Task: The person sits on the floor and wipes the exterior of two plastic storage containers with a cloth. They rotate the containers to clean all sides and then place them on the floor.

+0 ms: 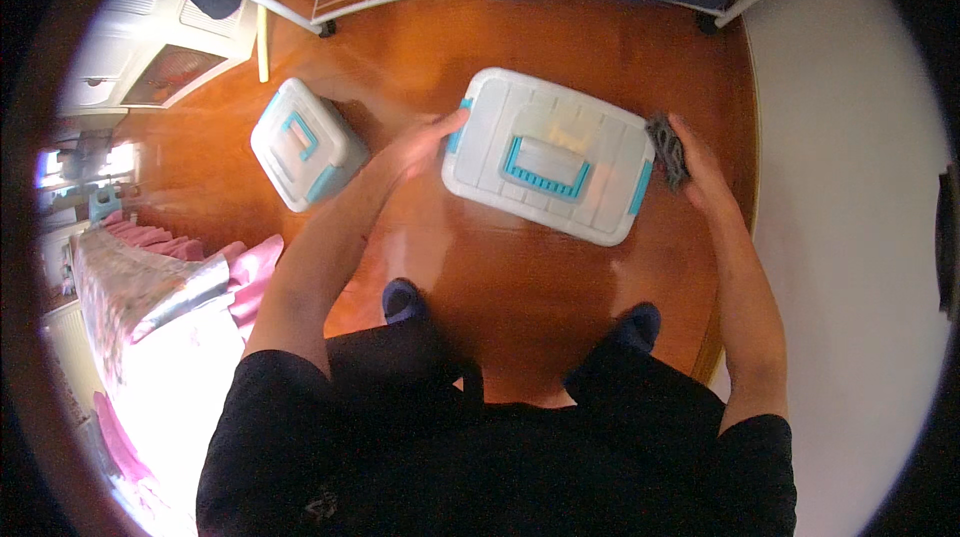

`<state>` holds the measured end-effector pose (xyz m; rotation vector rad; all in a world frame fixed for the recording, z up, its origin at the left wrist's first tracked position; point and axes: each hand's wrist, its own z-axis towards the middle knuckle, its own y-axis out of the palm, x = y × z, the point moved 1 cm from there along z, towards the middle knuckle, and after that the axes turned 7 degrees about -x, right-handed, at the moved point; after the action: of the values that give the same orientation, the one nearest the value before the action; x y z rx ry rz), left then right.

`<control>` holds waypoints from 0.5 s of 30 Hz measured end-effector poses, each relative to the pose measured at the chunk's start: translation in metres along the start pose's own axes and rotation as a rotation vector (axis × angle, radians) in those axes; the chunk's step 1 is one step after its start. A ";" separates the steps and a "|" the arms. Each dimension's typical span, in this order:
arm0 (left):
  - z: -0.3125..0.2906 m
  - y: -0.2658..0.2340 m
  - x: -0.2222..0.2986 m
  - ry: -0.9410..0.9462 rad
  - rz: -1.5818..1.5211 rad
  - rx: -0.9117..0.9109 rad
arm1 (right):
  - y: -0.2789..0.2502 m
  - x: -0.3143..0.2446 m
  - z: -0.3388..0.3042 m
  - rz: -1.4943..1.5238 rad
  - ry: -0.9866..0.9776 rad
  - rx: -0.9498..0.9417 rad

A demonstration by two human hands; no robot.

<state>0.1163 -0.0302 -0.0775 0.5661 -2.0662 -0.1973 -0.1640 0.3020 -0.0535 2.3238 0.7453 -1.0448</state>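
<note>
while hands (pixel 428 142) flank box (pixel 548 155), cloth (pixel 667 150) in right (pixel 696 167)

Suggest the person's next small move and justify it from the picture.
Perhaps draw the grey cloth along the right end of the central box: the right hand has the cloth there, while the left hand, at the opposite end, could steady the box.

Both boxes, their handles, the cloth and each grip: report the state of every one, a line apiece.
Big box: closed, tilted askew in the view.
Big box's handle: looks folded down.
Small box: closed, untouched.
Small box's handle: looks folded down.
Left grip: at the big box's left end; fingers mostly hidden.
Right grip: holding the cloth by the big box's right end.
Cloth: bunched up.
</note>
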 end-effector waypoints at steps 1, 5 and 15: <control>0.001 -0.002 -0.003 -0.039 0.059 0.058 | 0.005 0.002 0.001 0.007 0.001 0.004; 0.000 -0.006 -0.001 -0.034 0.260 0.174 | 0.019 -0.010 -0.002 -0.077 0.001 0.068; -0.014 0.089 0.111 0.417 0.401 0.174 | 0.073 -0.095 -0.026 -0.021 -0.444 0.035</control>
<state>0.0508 -0.0028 0.0467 0.2561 -1.7497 0.3135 -0.1565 0.2376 0.0512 2.0029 0.5772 -1.5231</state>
